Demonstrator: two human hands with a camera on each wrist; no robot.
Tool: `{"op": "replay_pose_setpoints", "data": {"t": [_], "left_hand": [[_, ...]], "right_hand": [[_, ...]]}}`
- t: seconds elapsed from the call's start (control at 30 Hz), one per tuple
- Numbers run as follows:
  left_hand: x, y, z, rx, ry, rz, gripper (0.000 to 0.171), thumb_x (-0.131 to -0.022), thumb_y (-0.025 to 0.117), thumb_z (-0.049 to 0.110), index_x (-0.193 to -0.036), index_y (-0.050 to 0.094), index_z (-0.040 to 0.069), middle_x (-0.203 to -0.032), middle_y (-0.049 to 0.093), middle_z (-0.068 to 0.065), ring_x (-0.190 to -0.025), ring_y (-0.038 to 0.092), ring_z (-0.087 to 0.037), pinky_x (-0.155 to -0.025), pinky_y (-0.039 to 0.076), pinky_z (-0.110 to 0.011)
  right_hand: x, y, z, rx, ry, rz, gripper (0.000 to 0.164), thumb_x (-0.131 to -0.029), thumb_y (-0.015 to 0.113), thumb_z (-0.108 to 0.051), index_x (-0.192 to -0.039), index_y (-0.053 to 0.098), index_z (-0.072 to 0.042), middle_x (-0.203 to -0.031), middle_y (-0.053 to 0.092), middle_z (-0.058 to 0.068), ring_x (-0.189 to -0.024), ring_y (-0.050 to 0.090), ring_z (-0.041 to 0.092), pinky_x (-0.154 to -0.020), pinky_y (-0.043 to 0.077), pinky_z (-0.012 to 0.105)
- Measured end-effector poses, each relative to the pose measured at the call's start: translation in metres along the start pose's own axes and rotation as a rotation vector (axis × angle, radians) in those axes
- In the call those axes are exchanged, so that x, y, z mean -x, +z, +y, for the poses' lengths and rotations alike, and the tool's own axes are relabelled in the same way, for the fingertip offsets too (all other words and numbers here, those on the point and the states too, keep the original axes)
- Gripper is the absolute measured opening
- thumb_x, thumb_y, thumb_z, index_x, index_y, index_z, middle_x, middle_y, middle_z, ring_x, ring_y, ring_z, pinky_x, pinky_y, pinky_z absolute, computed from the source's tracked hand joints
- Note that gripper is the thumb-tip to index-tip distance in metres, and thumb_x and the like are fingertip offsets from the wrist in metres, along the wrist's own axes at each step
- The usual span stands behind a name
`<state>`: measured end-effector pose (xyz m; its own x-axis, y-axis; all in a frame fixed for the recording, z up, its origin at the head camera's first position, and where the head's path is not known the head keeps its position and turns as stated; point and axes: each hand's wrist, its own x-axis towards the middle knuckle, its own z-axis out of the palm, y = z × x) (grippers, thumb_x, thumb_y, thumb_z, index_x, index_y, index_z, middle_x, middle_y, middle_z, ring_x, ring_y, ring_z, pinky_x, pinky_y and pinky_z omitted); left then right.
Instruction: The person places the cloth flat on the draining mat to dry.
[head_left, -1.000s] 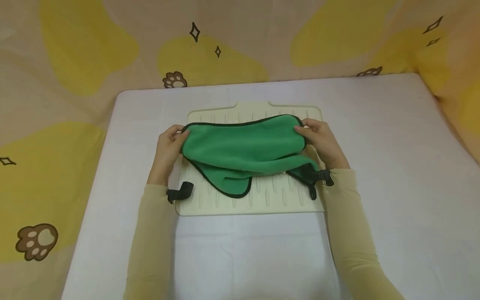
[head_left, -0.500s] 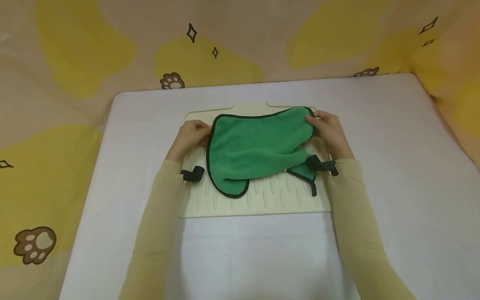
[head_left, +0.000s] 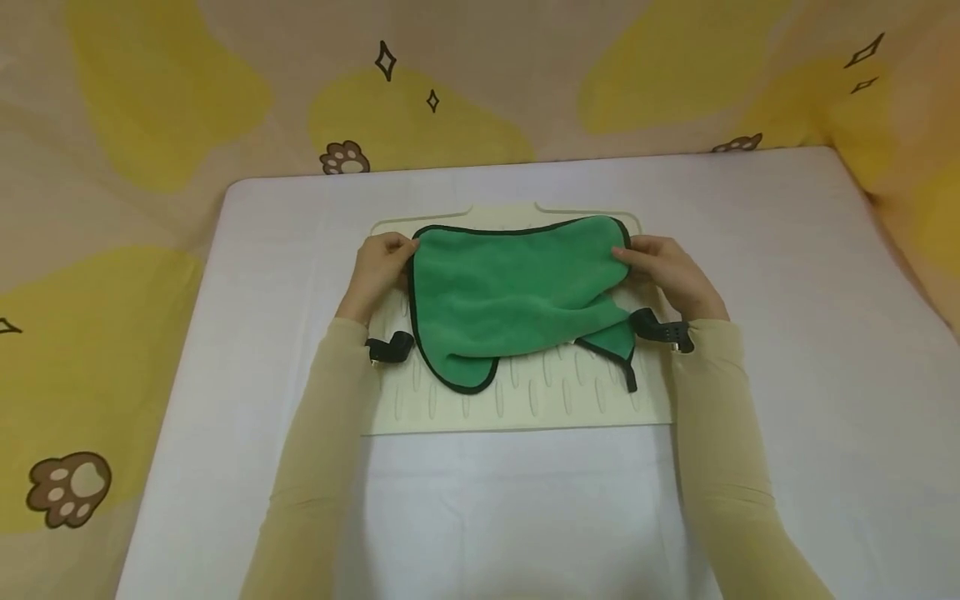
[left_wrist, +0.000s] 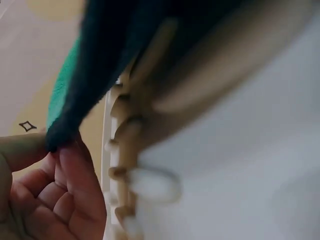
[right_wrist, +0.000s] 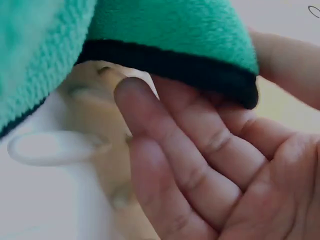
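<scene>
A green towel (head_left: 510, 283) with black edging is held up by its far side, over a cream ridged board. My left hand (head_left: 381, 271) pinches the far left corner between thumb and fingers; the left wrist view shows the dark edging in that pinch (left_wrist: 55, 195). My right hand (head_left: 667, 268) pinches the right edge near the far right corner, thumb on the green face and fingers behind. The near left corner hangs toward me in a rounded flap. At the near right the towel bunches into folds, with a short black loop (head_left: 632, 379) sticking out.
The cream board (head_left: 517, 412), with raised ridges and a notch at its far side, lies on a white-covered table (head_left: 810, 375). A patterned cloth backdrop (head_left: 480, 100) rises behind. Black wrist cameras (head_left: 392, 347) sit by both beige sleeves (head_left: 720, 433).
The towel's left part has opened from a folded layer into one broad panel. My left hand has moved right and now grips the far left corner; the right hand has shifted slightly right.
</scene>
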<state>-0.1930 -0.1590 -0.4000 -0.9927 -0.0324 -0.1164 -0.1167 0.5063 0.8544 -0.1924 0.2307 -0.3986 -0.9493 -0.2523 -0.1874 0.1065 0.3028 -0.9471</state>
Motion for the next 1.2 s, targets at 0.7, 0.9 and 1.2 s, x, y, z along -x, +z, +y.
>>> {"op": "replay_pose_setpoints", "data": {"t": [0.7, 0.9, 1.2], "left_hand": [[0.018, -0.017, -0.009, 0.052, -0.131, -0.142, 0.037, -0.098, 0.051, 0.029, -0.103, 0.060, -0.006, -0.094, 0.060, -0.011, -0.071, 0.062, -0.012, -0.069, 0.054, -0.024], [0.054, -0.018, -0.013, -0.019, -0.176, -0.234, 0.042, -0.097, 0.052, 0.033, -0.111, 0.060, -0.006, -0.100, 0.062, -0.019, -0.082, 0.065, -0.022, -0.074, 0.055, -0.029], [0.081, -0.006, -0.019, 0.034, -0.168, -0.330, 0.030, -0.094, 0.060, 0.022, -0.100, 0.061, -0.007, -0.073, 0.064, -0.005, -0.064, 0.064, -0.012, -0.068, 0.054, -0.025]], "right_hand": [[-0.012, 0.014, -0.006, 0.055, 0.039, 0.014, 0.035, -0.095, 0.057, -0.029, -0.107, 0.058, 0.003, -0.087, 0.062, -0.003, -0.077, 0.062, 0.014, -0.079, 0.048, 0.027], [-0.002, 0.012, 0.000, 0.121, -0.025, -0.083, 0.031, -0.092, 0.062, -0.023, -0.108, 0.060, 0.004, -0.095, 0.065, 0.004, -0.085, 0.065, 0.017, -0.091, 0.042, 0.029], [0.016, 0.017, 0.006, 0.265, -0.032, -0.068, 0.027, -0.089, 0.067, -0.018, -0.106, 0.060, 0.002, -0.095, 0.062, 0.006, -0.089, 0.054, 0.015, -0.086, 0.039, 0.029]]}}
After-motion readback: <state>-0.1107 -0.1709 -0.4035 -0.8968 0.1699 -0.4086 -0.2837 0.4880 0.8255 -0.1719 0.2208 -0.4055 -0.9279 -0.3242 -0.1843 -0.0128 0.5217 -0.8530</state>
